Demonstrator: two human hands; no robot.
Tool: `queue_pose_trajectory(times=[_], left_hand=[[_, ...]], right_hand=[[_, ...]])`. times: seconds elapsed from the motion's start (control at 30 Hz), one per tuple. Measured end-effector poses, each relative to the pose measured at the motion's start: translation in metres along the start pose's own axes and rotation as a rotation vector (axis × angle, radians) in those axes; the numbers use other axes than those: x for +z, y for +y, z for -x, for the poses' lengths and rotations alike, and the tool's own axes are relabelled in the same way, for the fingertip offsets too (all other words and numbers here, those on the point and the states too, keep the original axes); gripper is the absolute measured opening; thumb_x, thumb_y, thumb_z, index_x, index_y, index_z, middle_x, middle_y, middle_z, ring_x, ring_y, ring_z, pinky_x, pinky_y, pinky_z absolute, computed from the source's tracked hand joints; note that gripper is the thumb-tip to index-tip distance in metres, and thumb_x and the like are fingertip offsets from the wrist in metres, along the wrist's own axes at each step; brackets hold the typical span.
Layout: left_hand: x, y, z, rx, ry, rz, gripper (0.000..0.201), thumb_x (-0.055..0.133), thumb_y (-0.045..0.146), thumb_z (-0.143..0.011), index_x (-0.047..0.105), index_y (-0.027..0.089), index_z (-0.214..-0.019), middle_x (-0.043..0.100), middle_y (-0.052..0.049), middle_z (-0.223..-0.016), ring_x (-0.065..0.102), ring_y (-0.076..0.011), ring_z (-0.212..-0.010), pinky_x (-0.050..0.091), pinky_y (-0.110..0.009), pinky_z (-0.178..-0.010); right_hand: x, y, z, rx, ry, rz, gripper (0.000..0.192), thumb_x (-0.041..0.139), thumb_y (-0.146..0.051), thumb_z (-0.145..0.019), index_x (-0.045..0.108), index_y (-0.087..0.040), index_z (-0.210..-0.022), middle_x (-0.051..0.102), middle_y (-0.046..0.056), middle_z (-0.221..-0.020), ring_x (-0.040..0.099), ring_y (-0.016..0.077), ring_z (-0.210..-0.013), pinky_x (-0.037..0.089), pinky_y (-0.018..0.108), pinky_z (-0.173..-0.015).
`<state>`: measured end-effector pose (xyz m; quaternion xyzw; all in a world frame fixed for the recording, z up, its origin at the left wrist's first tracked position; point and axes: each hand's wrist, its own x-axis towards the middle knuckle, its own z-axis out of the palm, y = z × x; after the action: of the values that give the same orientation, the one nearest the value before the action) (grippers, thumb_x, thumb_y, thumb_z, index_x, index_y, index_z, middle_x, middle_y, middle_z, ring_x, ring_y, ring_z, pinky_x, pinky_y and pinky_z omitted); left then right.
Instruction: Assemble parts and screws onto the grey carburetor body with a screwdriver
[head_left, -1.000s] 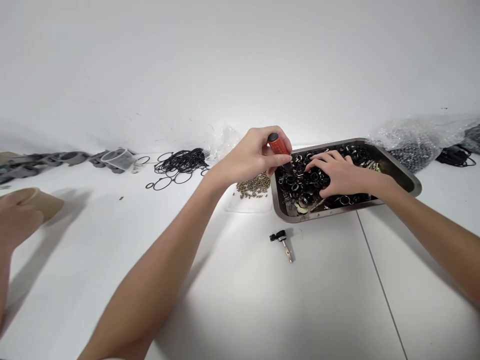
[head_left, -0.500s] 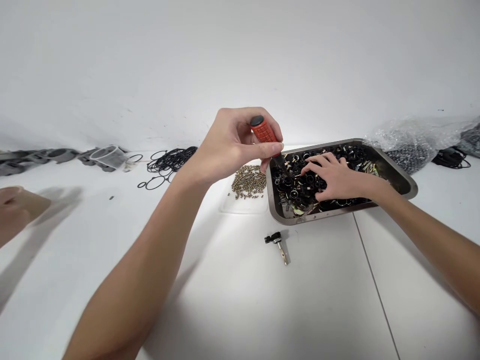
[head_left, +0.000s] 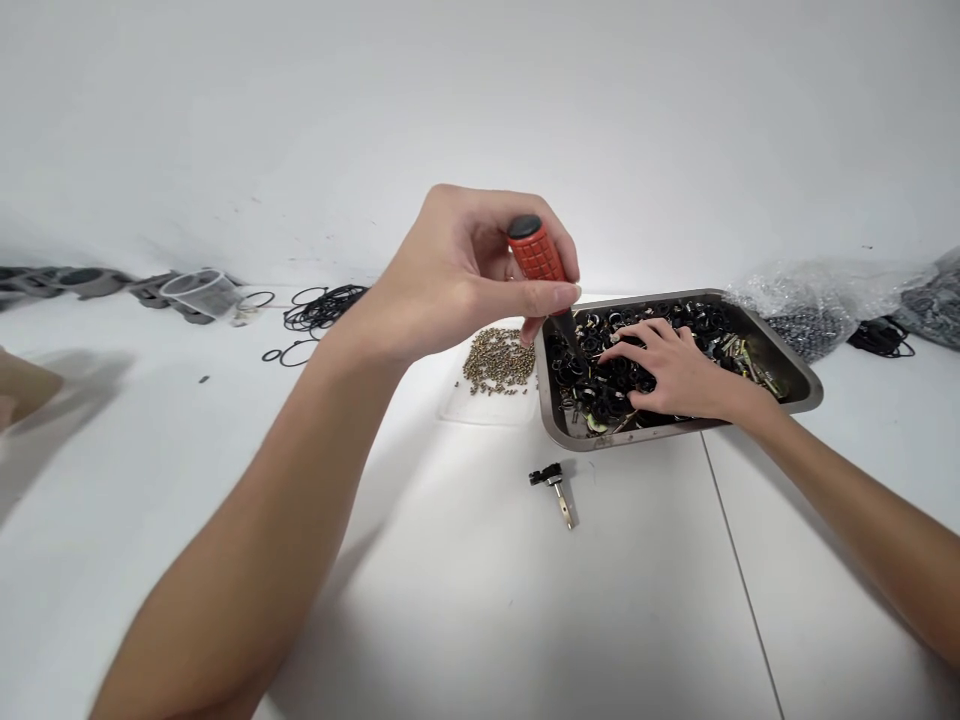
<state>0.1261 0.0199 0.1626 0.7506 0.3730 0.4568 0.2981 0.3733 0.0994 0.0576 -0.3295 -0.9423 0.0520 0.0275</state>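
Left hand (head_left: 465,275), gripping the screwdriver (head_left: 541,262), has risen; right hand (head_left: 667,370) stays spread in the tray (head_left: 795,372).

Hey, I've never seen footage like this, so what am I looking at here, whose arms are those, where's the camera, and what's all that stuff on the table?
This is one picture from a camera worn on a person's head, looking forward and down, so the two bare arms reaching in are that person's own. The left hand grips a screwdriver with an orange handle, tip pointing down at the near left corner of a metal tray. The right hand rests, fingers spread, on the black rings and small metal parts filling the tray. On the white table lie a pile of small brass pieces, one small part with a black head, loose black O-rings, a clear plastic cup and clear bags of parts. At the far left edge is a bit of another person.
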Motion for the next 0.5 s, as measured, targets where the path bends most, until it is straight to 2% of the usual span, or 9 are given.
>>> queue_pose_trajectory(times=[0.27,0.5], left_hand=[[0.006,0.018,0.005,0.004,-0.080,0.042,0.012,0.077,0.003,-0.078,0.069,0.012,-0.079,0.063,0.001,-0.067,0.059,-0.0083,-0.050,0.049,-0.021,-0.042],[0.015,0.021,0.009,0.080,-0.136,-0.042,0.010,0.078,0.009,-0.081,0.068,0.011,-0.081,0.062,0.006,-0.069,0.059,-0.0042,-0.056,0.048,-0.017,-0.047]], right_hand=[[-0.002,-0.007,0.007,-0.039,0.001,0.057,0.042,0.054,-0.030,-0.088,0.065,-0.029,-0.129,0.051,0.013,-0.151,0.041,0.0406,-0.137,0.041,0.068,-0.100],[0.005,-0.018,0.036,-0.136,0.054,0.054,0.038,0.053,-0.030,-0.090,0.067,-0.027,-0.126,0.056,0.016,-0.143,0.043,0.0399,-0.131,0.041,0.063,-0.093]])
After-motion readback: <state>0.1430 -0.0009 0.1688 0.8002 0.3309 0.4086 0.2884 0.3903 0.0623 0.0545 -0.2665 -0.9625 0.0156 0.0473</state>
